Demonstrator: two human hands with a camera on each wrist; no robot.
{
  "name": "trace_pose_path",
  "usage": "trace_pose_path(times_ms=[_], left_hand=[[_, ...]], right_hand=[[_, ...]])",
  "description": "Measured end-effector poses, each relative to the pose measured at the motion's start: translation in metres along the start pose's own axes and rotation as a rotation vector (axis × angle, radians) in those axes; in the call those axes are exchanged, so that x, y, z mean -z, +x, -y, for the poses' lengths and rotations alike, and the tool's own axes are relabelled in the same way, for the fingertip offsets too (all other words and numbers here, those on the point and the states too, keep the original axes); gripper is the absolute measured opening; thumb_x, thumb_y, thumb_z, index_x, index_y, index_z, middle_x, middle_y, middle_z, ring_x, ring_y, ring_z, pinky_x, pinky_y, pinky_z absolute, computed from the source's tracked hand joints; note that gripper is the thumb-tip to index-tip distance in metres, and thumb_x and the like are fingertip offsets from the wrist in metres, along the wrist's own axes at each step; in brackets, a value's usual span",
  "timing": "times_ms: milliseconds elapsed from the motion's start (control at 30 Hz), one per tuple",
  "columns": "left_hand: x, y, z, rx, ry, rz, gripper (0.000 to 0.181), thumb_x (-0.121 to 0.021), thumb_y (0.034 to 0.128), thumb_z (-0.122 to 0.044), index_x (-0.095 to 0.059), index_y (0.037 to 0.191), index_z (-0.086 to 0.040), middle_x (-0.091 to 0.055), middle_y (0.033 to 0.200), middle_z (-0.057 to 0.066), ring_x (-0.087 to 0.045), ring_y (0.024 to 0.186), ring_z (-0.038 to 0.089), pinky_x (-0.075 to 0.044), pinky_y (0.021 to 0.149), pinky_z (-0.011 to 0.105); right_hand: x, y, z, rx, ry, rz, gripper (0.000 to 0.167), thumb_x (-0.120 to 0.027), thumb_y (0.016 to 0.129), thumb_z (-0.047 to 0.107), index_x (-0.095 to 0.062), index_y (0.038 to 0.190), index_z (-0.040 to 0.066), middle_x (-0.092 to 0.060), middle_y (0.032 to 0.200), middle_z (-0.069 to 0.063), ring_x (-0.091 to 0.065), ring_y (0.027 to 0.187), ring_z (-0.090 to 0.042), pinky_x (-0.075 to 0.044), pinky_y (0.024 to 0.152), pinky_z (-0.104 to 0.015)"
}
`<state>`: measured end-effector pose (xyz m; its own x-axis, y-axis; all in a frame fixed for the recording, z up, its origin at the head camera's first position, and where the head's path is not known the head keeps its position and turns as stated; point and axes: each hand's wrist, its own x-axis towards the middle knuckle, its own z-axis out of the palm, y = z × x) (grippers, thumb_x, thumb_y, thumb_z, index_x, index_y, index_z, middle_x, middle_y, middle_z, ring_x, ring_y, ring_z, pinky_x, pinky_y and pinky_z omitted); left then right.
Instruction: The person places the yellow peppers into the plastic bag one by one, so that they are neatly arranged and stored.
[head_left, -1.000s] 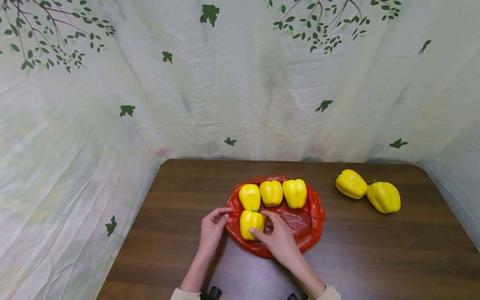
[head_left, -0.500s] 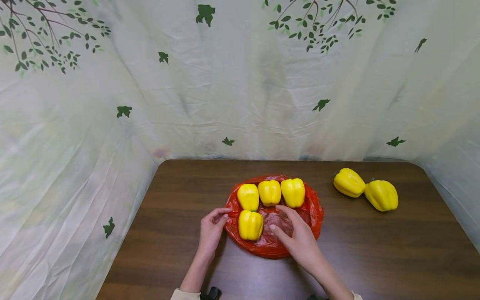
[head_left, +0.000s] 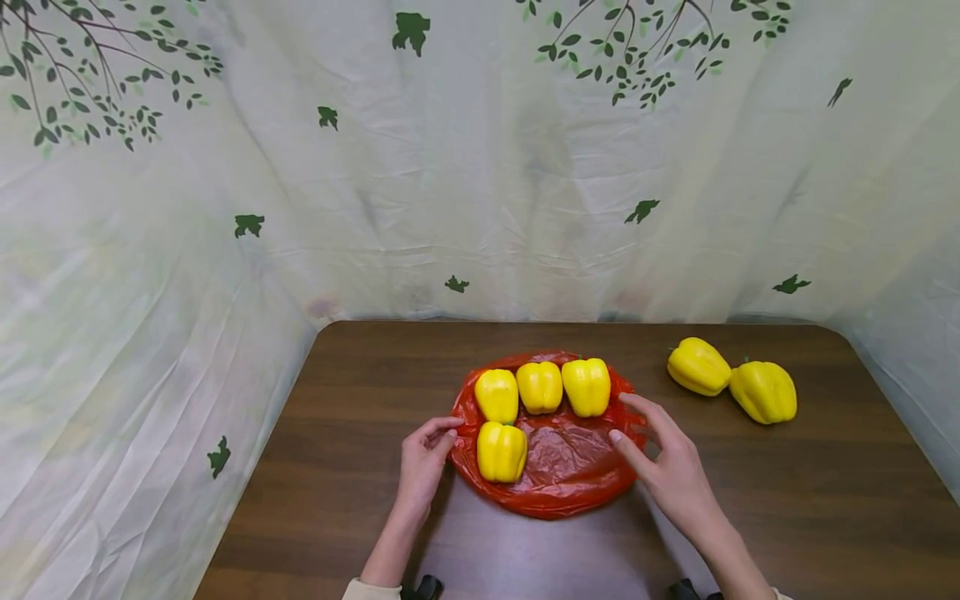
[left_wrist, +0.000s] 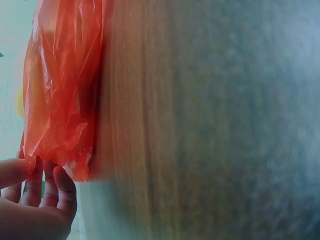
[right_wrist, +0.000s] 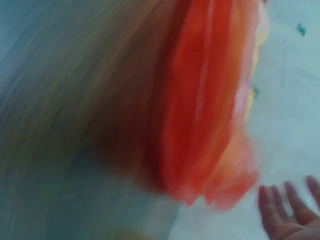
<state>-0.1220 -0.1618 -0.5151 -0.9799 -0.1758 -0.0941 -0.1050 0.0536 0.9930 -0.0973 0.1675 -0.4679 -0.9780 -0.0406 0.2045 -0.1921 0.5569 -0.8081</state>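
A red plastic bag point(head_left: 562, 501) lies spread with its rim rolled outward, and several yellow bell peppers sit in it. Three are lined up along the far side, the middle one point(head_left: 539, 387) among them. Another bell pepper point(head_left: 502, 452) stands at the near left. My left hand point(head_left: 424, 467) pinches the bag's left edge; in the left wrist view the red film point(left_wrist: 65, 100) passes between thumb and fingers. Holding nothing, my right hand point(head_left: 675, 471) is at the bag's right rim with its fingers spread. The right wrist view is blurred and shows those fingers apart from the film.
Two more yellow bell peppers, a left one point(head_left: 699, 367) and a right one point(head_left: 763, 393), lie touching at the back right of the brown wooden table point(head_left: 360, 375). A pale curtain point(head_left: 510, 183) printed with leaves hangs behind the table.
My right hand has let go of the near-left bell pepper and moved right across the bag to its right rim. The left hand stays at the left edge.
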Motion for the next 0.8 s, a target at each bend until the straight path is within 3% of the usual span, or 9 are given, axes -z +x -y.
trace_pose_path(times_ms=[100, 200, 300, 367, 567, 800], left_hand=[[0.000, 0.000, 0.000, 0.000, -0.006, -0.001, 0.018, -0.061, 0.0934, 0.001, -0.073, 0.106, -0.003, -0.067, 0.104, 0.013, -0.062, 0.085, 0.023, -0.054, 0.075, 0.024], [0.000, -0.001, 0.000, 0.000, -0.005, 0.001, 0.019, -0.060, 0.0936, 0.001, -0.073, 0.106, -0.003, -0.067, 0.105, 0.013, -0.062, 0.086, 0.023, -0.053, 0.075, 0.024], [0.001, -0.001, -0.001, 0.002, -0.007, 0.005, 0.018, -0.060, 0.0938, 0.000, -0.073, 0.107, -0.003, -0.067, 0.106, 0.013, -0.062, 0.087, 0.023, -0.054, 0.076, 0.024], [0.001, -0.001, -0.001, 0.001, -0.009, 0.007, 0.018, -0.060, 0.0940, 0.000, -0.072, 0.107, -0.002, -0.066, 0.106, 0.014, -0.062, 0.088, 0.023, -0.054, 0.077, 0.024], [0.001, -0.001, 0.000, 0.003, -0.009, 0.012, 0.018, -0.060, 0.0945, 0.000, -0.071, 0.109, 0.000, -0.066, 0.108, 0.015, -0.062, 0.089, 0.022, -0.053, 0.078, 0.023], [0.000, -0.002, -0.002, 0.002, -0.001, 0.007, 0.019, -0.060, 0.0941, 0.001, -0.073, 0.107, -0.003, -0.067, 0.107, 0.013, -0.063, 0.088, 0.023, -0.054, 0.078, 0.024]], right_hand=[[0.012, 0.002, -0.013, 0.036, -0.017, -0.066, 0.052, -0.070, 0.092, 0.026, -0.051, 0.140, 0.017, -0.052, 0.138, -0.002, -0.056, 0.118, -0.026, -0.050, 0.091, -0.049], [0.023, 0.005, -0.027, 0.074, -0.039, -0.119, 0.054, -0.072, 0.090, 0.016, -0.052, 0.140, 0.016, -0.053, 0.137, -0.001, -0.055, 0.118, -0.026, -0.049, 0.093, -0.030], [0.035, 0.011, -0.040, 0.095, -0.055, -0.165, 0.054, -0.074, 0.088, 0.011, -0.053, 0.138, 0.012, -0.054, 0.136, -0.003, -0.052, 0.119, -0.024, -0.040, 0.094, -0.011], [0.041, 0.015, -0.046, 0.095, -0.061, -0.191, 0.053, -0.074, 0.089, 0.012, -0.054, 0.137, 0.010, -0.055, 0.134, -0.005, -0.051, 0.118, -0.025, -0.035, 0.092, -0.005], [0.057, 0.030, -0.058, 0.047, -0.013, -0.236, 0.050, -0.070, 0.092, 0.016, -0.053, 0.139, 0.010, -0.055, 0.134, -0.012, -0.050, 0.116, -0.029, -0.038, 0.091, -0.007], [0.068, 0.051, -0.069, 0.079, -0.040, -0.264, 0.050, -0.070, 0.092, 0.016, -0.053, 0.139, 0.010, -0.055, 0.135, -0.009, -0.049, 0.119, -0.029, -0.037, 0.098, -0.014]])
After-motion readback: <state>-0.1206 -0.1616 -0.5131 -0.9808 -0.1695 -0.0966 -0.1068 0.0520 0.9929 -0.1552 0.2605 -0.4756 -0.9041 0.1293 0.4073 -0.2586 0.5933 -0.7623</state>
